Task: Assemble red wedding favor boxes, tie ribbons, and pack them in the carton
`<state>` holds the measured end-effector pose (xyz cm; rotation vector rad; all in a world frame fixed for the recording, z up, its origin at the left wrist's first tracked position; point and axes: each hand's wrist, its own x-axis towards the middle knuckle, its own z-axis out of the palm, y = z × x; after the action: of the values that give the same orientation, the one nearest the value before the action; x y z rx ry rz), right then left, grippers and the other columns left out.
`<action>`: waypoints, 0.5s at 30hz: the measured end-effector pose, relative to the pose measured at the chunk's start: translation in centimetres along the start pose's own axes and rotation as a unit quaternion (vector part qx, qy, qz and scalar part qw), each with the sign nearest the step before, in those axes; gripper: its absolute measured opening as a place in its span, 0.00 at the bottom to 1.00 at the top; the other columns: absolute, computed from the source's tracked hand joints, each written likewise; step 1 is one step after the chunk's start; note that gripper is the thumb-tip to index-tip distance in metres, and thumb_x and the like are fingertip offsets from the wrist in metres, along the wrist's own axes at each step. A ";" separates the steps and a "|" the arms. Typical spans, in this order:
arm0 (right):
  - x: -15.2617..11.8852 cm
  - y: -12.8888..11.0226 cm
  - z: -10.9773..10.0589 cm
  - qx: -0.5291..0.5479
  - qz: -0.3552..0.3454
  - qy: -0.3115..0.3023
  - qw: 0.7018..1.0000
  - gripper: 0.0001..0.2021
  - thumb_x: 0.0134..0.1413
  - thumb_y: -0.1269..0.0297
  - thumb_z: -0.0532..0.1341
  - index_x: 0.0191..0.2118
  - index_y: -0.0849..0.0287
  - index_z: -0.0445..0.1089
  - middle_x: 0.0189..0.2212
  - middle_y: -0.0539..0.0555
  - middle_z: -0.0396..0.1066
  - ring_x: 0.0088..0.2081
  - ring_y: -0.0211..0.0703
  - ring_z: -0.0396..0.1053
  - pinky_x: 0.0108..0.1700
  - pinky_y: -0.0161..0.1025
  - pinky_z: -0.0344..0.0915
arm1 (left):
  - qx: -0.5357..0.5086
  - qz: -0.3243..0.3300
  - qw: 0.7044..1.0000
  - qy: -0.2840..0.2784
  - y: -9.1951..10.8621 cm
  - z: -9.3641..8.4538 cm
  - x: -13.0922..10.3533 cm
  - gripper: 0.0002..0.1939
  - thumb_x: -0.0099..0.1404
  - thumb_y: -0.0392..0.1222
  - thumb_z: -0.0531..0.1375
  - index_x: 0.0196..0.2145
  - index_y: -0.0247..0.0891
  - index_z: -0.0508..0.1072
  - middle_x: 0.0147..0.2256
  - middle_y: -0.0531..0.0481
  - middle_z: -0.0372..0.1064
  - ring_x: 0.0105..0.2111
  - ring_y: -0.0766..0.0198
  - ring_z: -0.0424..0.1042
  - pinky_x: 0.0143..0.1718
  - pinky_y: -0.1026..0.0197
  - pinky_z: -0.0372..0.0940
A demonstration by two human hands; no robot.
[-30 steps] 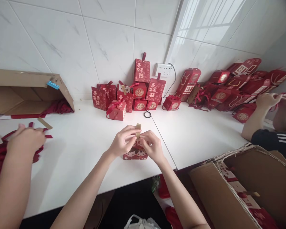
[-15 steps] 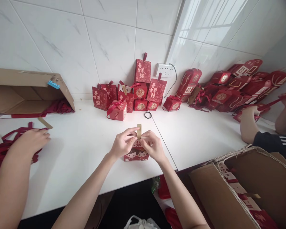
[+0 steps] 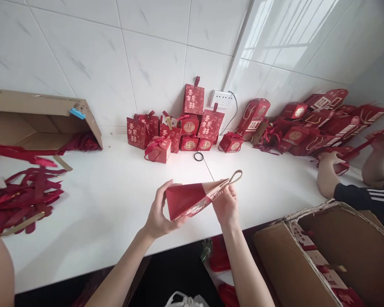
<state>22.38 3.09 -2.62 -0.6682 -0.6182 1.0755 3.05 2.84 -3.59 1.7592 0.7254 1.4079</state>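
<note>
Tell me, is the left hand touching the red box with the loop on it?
Touching. The head view shows the left hand holding the wide end of the red box.

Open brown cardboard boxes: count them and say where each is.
2. The left box lies on its side on the white table; the right box is at lower right, by the table's near edge. Others may be hidden.

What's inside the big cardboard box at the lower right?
Red and cream packages show inside the cardboard box, along its left wall; anything beneath them is hidden.
</note>
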 end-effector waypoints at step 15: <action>-2.1 -2.9 -0.9 0.040 0.372 0.047 0.926 0.11 0.48 0.68 0.61 0.39 0.64 0.70 0.30 0.56 0.76 0.28 0.42 0.75 0.27 0.35 0.73 | -0.127 -0.272 0.954 0.022 5.7 1.0 3.3 0.20 0.61 0.56 0.57 0.37 0.36 0.76 0.35 0.47 0.73 0.34 0.59 0.73 0.25 0.64 0.71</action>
<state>24.03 0.06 -1.33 -0.9084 -0.2214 1.7483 4.70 2.13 2.84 1.2078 0.9211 1.1020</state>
